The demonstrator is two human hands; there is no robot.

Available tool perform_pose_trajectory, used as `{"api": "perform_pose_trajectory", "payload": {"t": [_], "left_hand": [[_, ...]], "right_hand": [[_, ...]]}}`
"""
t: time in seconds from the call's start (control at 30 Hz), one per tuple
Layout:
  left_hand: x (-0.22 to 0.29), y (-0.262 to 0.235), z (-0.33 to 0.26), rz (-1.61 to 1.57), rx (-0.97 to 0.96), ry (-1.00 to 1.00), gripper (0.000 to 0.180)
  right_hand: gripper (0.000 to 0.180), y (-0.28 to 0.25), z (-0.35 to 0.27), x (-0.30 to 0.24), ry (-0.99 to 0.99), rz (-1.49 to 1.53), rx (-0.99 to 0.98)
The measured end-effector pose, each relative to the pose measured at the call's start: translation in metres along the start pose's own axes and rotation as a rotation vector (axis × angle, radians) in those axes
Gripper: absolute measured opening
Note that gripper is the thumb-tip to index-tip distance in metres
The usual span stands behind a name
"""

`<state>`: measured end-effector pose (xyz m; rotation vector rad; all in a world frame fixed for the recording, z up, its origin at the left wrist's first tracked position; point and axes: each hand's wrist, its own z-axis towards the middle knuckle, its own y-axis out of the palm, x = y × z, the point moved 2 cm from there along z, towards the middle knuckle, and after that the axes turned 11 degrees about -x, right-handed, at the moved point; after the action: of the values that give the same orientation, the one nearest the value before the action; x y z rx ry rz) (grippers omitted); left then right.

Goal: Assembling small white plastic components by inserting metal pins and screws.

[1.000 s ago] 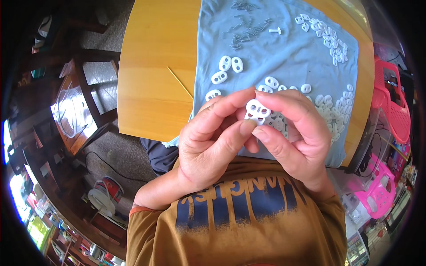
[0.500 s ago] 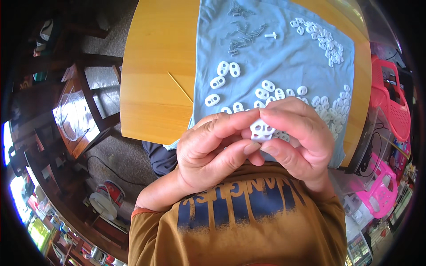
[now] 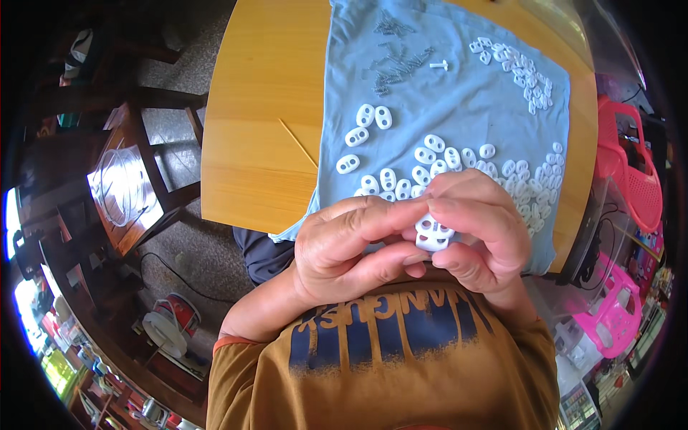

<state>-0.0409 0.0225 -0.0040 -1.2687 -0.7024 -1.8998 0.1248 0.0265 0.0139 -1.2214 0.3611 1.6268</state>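
Observation:
Close to my chest, a white two-hole cord lock (image 3: 434,234) is pinched between the fingertips of both hands. My left hand (image 3: 344,247) grips its left side with thumb and fingers. From the other side my right hand (image 3: 489,233) closes on it, index finger along the top and thumb at the lower edge. Just beyond the hands, several white oval two-hole pieces (image 3: 388,178) lie on a light blue cloth (image 3: 430,104). The fingers partly cover the cord lock, so its inside does not show.
Dark coil springs (image 3: 400,68) lie in heaps at the cloth's far left, beside a small white T-shaped part (image 3: 440,65). Smaller white parts (image 3: 528,77) are piled far right. A thin stick (image 3: 297,142) rests on the wooden table (image 3: 258,93). A pink plastic chair (image 3: 613,312) stands right.
Both hands have shifted slightly toward me, still pinching the cord lock, which shows more of its face now. The pieces on the cloth appear otherwise unchanged.

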Motion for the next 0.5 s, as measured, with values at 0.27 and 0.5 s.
{"api": "perform_pose_trajectory", "payload": {"t": [0.27, 0.5], "left_hand": [[0.0, 0.006, -0.006, -0.01, 0.071, 0.01, 0.038], [0.003, 0.01, -0.009, 0.026, 0.089, -0.017, 0.036]], "right_hand": [[0.033, 0.012, -0.006, -0.001, 0.012, 0.004, 0.054], [0.03, 0.019, -0.008, 0.0, -0.029, -0.032, 0.104]]}}
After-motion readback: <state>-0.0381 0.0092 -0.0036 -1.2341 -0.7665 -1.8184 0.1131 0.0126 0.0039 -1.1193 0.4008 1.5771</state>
